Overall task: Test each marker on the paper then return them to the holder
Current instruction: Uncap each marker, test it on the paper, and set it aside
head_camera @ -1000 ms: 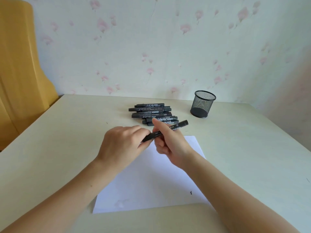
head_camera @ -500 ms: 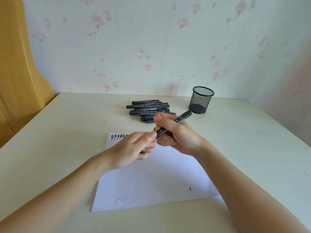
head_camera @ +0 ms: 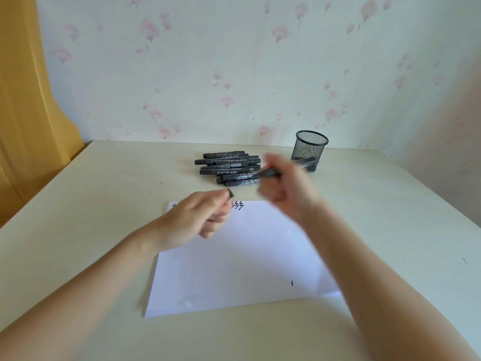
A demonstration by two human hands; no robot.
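Your right hand [head_camera: 282, 190] is blurred, raised above the far edge of the white sheet of paper [head_camera: 242, 259], with its fingers curled round a black marker [head_camera: 286, 166] that slants up and to the right, its far end showing in front of the black mesh pen holder [head_camera: 309, 149]. Whether the marker's tip is bare cannot be told through the blur. Your left hand [head_camera: 197, 217] sits lower and to the left, over the paper's far left corner, apart from the right hand, its thumb and fingers pinching a small dark piece [head_camera: 230, 193] that looks like the marker's cap; only its end sticks out past the fingertips. Just beyond that hand, a row of black zigzag marks [head_camera: 238, 205] runs along the paper's far edge, partly hidden by the hand, and one small black squiggle [head_camera: 292, 283] lies near the paper's near right corner. The paper lies flat on the pale table [head_camera: 91, 204]. Beyond it, a pile of black markers [head_camera: 229, 168] lies on the table, all lengthwise left to right, stacked loosely on one another. The mesh holder stands upright just right of the pile, near the wall with pink flower wallpaper [head_camera: 234, 61]. A yellow wooden panel [head_camera: 28, 100] rises at the left.
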